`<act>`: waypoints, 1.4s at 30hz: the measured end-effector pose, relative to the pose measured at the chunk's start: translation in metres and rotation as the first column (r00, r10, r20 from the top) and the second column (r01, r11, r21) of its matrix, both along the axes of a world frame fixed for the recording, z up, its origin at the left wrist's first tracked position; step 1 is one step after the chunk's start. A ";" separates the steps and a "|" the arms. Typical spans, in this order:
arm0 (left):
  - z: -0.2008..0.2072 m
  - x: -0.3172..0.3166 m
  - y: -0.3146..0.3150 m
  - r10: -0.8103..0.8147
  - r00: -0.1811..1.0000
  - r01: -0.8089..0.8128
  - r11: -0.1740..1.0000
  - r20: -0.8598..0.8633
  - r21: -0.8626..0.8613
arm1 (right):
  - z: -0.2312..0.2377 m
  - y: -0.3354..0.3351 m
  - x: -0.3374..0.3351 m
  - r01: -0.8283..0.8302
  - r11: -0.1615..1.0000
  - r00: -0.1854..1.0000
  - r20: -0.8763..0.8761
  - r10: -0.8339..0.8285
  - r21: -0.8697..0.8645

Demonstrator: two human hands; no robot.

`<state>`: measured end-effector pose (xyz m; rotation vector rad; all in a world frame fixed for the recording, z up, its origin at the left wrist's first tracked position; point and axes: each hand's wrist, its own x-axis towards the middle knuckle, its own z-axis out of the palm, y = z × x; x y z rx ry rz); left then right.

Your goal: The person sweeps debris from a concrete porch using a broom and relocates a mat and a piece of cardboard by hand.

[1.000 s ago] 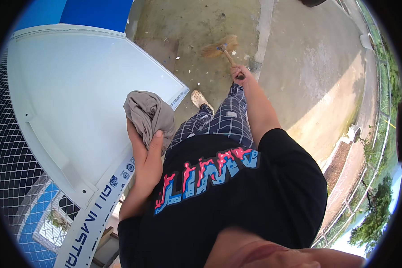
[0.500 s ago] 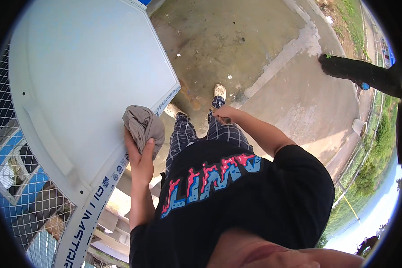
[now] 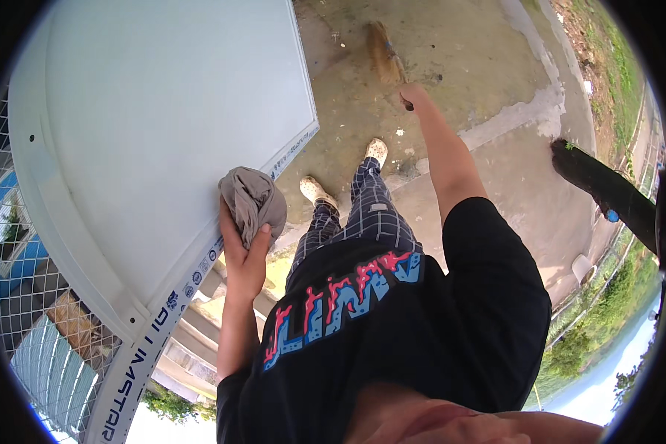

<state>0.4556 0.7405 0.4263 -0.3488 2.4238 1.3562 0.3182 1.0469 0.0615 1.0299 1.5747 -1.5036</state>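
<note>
My left hand [image 3: 246,255] grips a bunched grey rag [image 3: 253,198] against the white panel's [image 3: 155,126] edge at centre left, while my right hand [image 3: 413,96] closes on a broom [image 3: 385,52] at top centre, keeping it clear.

Light: bright, even daylight outdoors; no hard glare.
Brightest area: the pale curved panel [image 3: 163,133] reads near white but keeps its surface detail.
Shadows: soft and short on the concrete floor [image 3: 459,59]; the black shirt [image 3: 392,325] stays dark.
Sharpness: centre crisp, no motion blur.
Edges: strong fisheye bending, black circular vignette, sky blown out at lower rim.
</note>
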 end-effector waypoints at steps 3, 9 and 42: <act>-0.007 -0.006 0.008 0.035 0.999 -0.035 0.999 0.010 0.027 | 0.006 0.019 0.046 0.001 0.906 0.970 -0.220 0.102 0.423; -0.023 -0.009 0.012 0.073 0.995 -0.077 0.995 0.065 0.064 | 0.114 0.047 0.170 -0.043 0.992 0.999 -0.020 0.045 0.118; -0.061 -0.085 0.055 0.377 0.926 -0.375 0.925 -0.016 0.064 | 0.000 -0.057 -0.029 -0.247 0.870 0.938 0.119 0.325 -0.427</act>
